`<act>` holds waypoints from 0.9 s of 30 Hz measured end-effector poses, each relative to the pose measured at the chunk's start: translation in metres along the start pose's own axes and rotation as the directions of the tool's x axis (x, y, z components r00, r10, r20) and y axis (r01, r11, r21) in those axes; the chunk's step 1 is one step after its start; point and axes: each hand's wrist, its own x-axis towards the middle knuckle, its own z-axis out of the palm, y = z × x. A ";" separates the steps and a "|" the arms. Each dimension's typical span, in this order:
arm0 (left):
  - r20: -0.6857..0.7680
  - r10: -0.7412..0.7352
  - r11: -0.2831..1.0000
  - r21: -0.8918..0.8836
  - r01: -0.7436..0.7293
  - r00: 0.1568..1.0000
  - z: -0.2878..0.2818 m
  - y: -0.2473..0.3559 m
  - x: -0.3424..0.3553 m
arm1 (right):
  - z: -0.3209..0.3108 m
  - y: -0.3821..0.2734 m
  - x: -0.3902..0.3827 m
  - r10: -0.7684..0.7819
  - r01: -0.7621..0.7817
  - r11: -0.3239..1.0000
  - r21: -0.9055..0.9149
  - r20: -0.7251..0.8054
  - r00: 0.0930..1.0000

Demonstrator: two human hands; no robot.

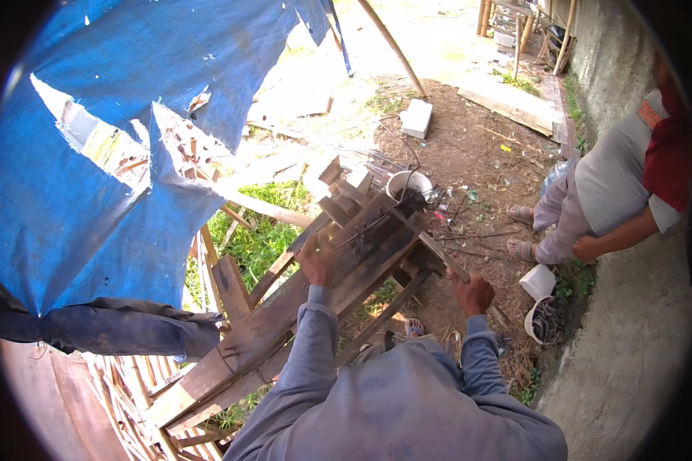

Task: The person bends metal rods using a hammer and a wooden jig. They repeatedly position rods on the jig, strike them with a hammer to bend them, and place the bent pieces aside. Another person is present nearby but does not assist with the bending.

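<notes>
My right hand [470, 289] is closed round a long wooden handle [444, 256] that runs up-left to a dark far end on a rough wooden bench [261, 323]. My left hand [315, 257] is raised above the bench's left half with bent fingers; whether they hold something small I cannot make out. A thin dark bar [369, 229] lies along the upper part of the bench. A white bucket [409, 180] is at the bench's far end, partly behind dark material.
A torn blue tarp [92, 230] hangs at the left. At the right, a person [607, 184] in sandals is beside a concrete wall [623, 338], near a small pail of dark pieces [546, 321]. A white block [416, 117] and boards [500, 107] lie on the dirt ahead.
</notes>
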 end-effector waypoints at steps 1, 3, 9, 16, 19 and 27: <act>-0.012 -0.047 0.999 -0.019 0.046 0.999 -0.004 0.000 0.000 | 0.001 0.004 0.003 -0.012 0.012 1.000 0.023 0.006 1.000; -0.043 -0.152 0.986 -0.078 0.148 0.987 -0.015 0.000 0.001 | 0.005 0.017 0.008 -0.032 0.030 0.997 0.067 0.017 0.999; -0.019 -0.300 0.953 -0.059 0.299 0.954 -0.040 -0.054 0.013 | 0.016 0.026 0.007 0.003 -0.018 0.958 0.285 0.051 0.999; -0.097 -0.258 0.936 0.221 0.273 0.961 -0.013 -0.080 -0.008 | 0.022 0.017 0.014 0.039 -0.061 0.988 0.144 0.150 0.988; -0.032 -0.255 0.892 0.379 0.247 0.967 -0.006 -0.061 -0.011 | 0.013 0.013 0.015 -0.001 -0.018 0.992 0.125 0.151 0.988; 0.056 -0.148 0.811 0.578 0.089 0.987 -0.016 -0.069 -0.006 | 0.006 0.025 0.017 -0.037 0.034 0.999 0.042 0.090 0.995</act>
